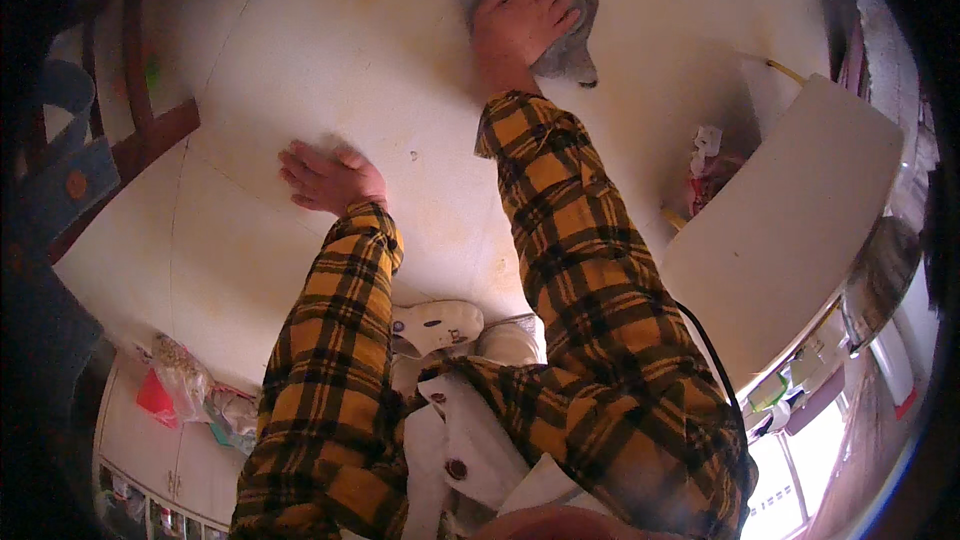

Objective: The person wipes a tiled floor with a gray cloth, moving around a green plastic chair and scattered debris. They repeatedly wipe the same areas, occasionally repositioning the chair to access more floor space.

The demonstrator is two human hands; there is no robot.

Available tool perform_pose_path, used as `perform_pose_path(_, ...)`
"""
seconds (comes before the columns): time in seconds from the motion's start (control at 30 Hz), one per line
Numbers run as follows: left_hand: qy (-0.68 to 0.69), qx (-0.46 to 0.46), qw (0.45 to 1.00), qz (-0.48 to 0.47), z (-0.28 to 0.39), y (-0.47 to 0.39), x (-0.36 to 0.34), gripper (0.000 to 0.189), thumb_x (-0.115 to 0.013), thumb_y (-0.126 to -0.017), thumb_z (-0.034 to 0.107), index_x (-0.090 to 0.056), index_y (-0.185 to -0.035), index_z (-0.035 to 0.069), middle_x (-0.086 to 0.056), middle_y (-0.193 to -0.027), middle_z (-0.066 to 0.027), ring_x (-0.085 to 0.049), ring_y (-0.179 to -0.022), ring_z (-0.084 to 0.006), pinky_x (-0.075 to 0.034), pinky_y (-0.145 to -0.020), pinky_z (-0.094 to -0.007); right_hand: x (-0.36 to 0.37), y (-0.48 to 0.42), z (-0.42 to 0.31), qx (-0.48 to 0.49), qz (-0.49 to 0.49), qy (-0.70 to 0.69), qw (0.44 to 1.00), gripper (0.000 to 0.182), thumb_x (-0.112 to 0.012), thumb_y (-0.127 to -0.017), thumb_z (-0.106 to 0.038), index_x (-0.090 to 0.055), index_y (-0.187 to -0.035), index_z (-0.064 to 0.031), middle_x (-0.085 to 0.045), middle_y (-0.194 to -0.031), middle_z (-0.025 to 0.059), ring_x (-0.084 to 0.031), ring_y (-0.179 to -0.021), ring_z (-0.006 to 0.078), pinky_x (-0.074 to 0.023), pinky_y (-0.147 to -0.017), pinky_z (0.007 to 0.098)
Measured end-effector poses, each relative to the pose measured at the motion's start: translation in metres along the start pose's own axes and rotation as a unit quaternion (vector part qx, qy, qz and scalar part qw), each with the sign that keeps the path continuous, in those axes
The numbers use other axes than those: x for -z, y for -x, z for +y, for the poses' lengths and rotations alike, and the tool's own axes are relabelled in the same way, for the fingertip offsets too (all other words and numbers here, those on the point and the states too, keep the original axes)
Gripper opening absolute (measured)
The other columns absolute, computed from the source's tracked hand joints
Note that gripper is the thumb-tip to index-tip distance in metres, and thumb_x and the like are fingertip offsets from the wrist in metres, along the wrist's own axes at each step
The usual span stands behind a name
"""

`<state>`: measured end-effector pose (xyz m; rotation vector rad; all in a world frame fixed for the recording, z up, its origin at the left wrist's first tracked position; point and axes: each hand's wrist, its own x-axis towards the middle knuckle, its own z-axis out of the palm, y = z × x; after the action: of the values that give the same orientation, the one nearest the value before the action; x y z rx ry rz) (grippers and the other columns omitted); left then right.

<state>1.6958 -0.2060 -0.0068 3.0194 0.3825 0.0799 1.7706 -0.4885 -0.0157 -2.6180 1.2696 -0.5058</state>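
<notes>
My right hand (525, 19) lies flat on a grey cloth (568, 60), its fingers spread and stretched out over the folds. The cloth is crumpled and runs up past the top of the picture. Both it and the hand rest on a wide pale surface (420, 90) with thin dark lines and yellowish stains. Lower and further left, my left hand (330, 176) holds nothing; its fingers point left and its thumb is apart. It is over the bare pale surface, and I cannot tell whether the whole palm touches it. Yellow-and-black plaid sleeves cover both arms.
A white slipper (442, 322) with a printed face shows between my forearms. To the right stands a pale panel (787, 225), with red and white items (705, 165) beside it. Brown wooden furniture (135, 135) is at left. Plastic bags (180, 375) sit before a white cabinet (142, 420).
</notes>
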Motion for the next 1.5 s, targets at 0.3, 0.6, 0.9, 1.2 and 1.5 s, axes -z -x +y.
perform_pose_path(0.3, 0.004, 0.01, 1.0, -0.014, 0.002, 0.001, 0.002, 0.073, -0.032, -0.1, 0.05, -0.033, -0.16, 0.009, -0.025, -0.169, -0.0184, -0.022, -0.155, -0.0428, -0.016, -0.121, -0.0683, -0.002, -0.004, -0.006, -0.012, 0.026, 0.006, 1.0, 0.068, -0.055, -0.092, -0.035, -0.046, -0.15, -0.0007, -0.041, -0.159, 0.016, -0.029, -0.151, 0.0426, -0.0187, -0.122, 0.0644)
perform_pose_path(0.6, 0.015, 0.007, 1.0, -0.016, 0.003, 0.0, 0.004, 0.074, -0.029, -0.101, 0.053, -0.032, -0.159, 0.006, -0.025, -0.168, -0.0212, -0.022, -0.154, -0.0458, -0.017, -0.12, -0.0698, 0.0, -0.003, -0.008, -0.003, 0.043, 0.029, 0.999, 0.065, -0.055, -0.091, -0.033, -0.049, -0.147, -0.0004, -0.045, -0.155, 0.0162, -0.03, -0.151, 0.0421, -0.0218, -0.121, 0.0639)
perform_pose_path(0.9, 0.028, 0.007, 0.998, -0.054, 0.004, 0.004, 0.002, 0.078, -0.025, -0.104, 0.056, -0.024, -0.163, 0.005, -0.019, -0.17, -0.0223, -0.014, -0.157, -0.0453, -0.01, -0.121, -0.0686, 0.001, -0.008, -0.004, -0.013, 0.023, 0.059, 0.998, 0.069, -0.055, -0.091, -0.036, -0.046, -0.151, -0.0031, -0.04, -0.161, 0.0127, -0.031, -0.15, 0.0411, -0.0213, -0.122, 0.0621)
perform_pose_path(1.2, 0.052, 0.002, 0.997, -0.064, 0.007, 0.009, 0.003, 0.081, -0.026, -0.102, 0.059, -0.022, -0.164, 0.006, -0.018, -0.171, -0.0208, -0.014, -0.158, -0.0443, -0.011, -0.122, -0.0678, -0.004, -0.004, 0.005, -0.016, 0.026, 0.074, 0.997, 0.07, -0.056, -0.091, -0.036, -0.046, -0.151, -0.0028, -0.041, -0.161, 0.0131, -0.031, -0.15, 0.0416, -0.0228, -0.12, 0.0636)
perform_pose_path(1.5, 0.07, -0.079, 0.994, 0.014, -0.016, 0.009, -0.001, 0.061, -0.04, -0.105, 0.038, -0.031, -0.158, 0.007, -0.029, -0.165, -0.0226, -0.027, -0.152, -0.0491, -0.021, -0.112, -0.0769, -0.011, -0.005, -0.003, 0.006, 0.086, 0.053, 0.995, 0.06, -0.05, -0.092, -0.035, -0.053, -0.142, -0.0028, -0.049, -0.152, 0.0143, -0.039, -0.143, 0.0426, -0.028, -0.116, 0.0632)
